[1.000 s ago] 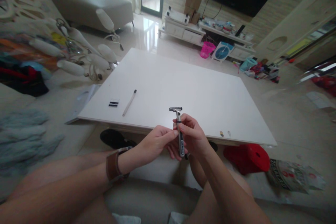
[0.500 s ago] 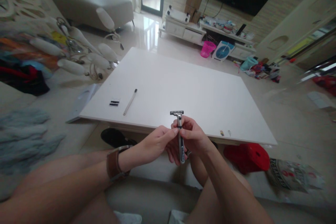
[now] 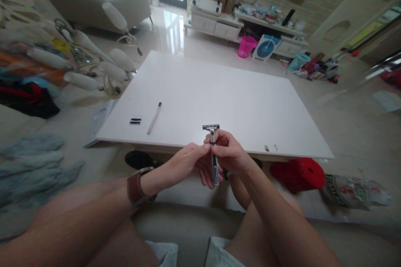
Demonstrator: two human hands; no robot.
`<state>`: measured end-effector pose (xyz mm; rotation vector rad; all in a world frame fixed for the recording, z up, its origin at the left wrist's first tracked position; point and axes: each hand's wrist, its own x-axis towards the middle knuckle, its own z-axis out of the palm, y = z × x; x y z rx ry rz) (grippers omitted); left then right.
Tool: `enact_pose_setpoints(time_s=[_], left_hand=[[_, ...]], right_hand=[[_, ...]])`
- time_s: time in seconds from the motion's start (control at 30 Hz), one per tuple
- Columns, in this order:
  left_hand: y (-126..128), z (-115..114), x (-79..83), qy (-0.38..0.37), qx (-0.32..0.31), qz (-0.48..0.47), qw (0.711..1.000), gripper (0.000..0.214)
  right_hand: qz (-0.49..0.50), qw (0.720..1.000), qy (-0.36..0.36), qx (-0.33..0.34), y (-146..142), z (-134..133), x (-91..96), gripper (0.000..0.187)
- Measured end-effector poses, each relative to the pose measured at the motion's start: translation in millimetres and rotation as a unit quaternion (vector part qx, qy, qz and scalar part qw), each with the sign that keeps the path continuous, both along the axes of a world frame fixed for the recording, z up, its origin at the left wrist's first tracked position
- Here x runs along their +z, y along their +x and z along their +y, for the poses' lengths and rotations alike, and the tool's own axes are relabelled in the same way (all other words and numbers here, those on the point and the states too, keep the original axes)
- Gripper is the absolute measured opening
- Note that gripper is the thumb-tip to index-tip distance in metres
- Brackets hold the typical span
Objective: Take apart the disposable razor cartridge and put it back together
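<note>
A silver and black razor (image 3: 213, 144) stands upright between my two hands, head up, just in front of the near edge of the white table (image 3: 219, 91). My right hand (image 3: 230, 154) is wrapped around its handle. My left hand (image 3: 189, 162), with a brown watch strap on the wrist, pinches the handle's neck with thumb and fingertips. Two small black blade cartridges (image 3: 135, 120) and a thin pale stick with a dark tip (image 3: 154, 118) lie on the table's left part.
A red stool (image 3: 297, 173) and a printed bag (image 3: 354, 192) sit on the floor at the right. A black shoe (image 3: 138, 159) lies under the table edge. White lamp arms (image 3: 94, 62) and cloth piles crowd the left. A TV stand, pink basket and fan stand beyond.
The view has tilted down a little. Both hands keep hold of the razor, which stays upright in about the same place.
</note>
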<state>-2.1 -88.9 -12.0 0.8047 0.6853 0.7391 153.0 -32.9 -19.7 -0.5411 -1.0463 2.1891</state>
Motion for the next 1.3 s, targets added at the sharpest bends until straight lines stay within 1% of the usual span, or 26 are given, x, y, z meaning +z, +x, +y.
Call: enact_pose_setpoints(time_s=[0.2, 0.4, 0.57, 0.67, 0.8, 0.93, 1.1, 1.3], left_hand=[[-2.4, 2.9, -2.4, -0.004, -0.016, -0.027, 1.000, 0.055], [-2.9, 4.3, 1.9, 0.007, -0.007, -0.016, 1.000, 0.052], [-5.1, 10.8, 2.1, 0.016, -0.012, -0.007, 1.000, 0.049], [-5.4, 20.1, 2.2, 0.029, -0.018, -0.001, 0.999, 0.049], [-7.3, 33.6, 4.1, 0.051, -0.029, 0.012, 0.998, 0.052], [-16.1, 42.6, 1.5, 0.057, -0.024, 0.034, 0.998, 0.051], [-34.4, 48.7, -3.2, 0.034, -0.011, 0.067, 0.997, 0.047], [-51.0, 54.6, 3.7, 0.027, -0.005, 0.088, 0.996, 0.044]], right_hand=[[0.004, 1.000, -0.026, -0.005, -3.6, -0.2, 0.2, 0.033], [0.016, 0.999, -0.043, 0.007, -4.1, -0.1, -0.8, 0.031], [0.037, 0.999, -0.040, -0.002, -7.1, 2.4, 0.3, 0.029], [0.032, 0.998, -0.045, -0.021, -9.1, 5.3, 1.7, 0.030], [0.021, 0.996, -0.057, -0.069, -12.8, 9.3, 0.4, 0.033], [0.008, 0.992, -0.059, -0.108, -20.8, 13.7, -6.4, 0.033], [0.005, 0.992, -0.061, -0.113, -37.9, 18.8, -13.4, 0.031], [0.002, 0.991, -0.063, -0.119, -55.2, 24.6, -15.0, 0.033]])
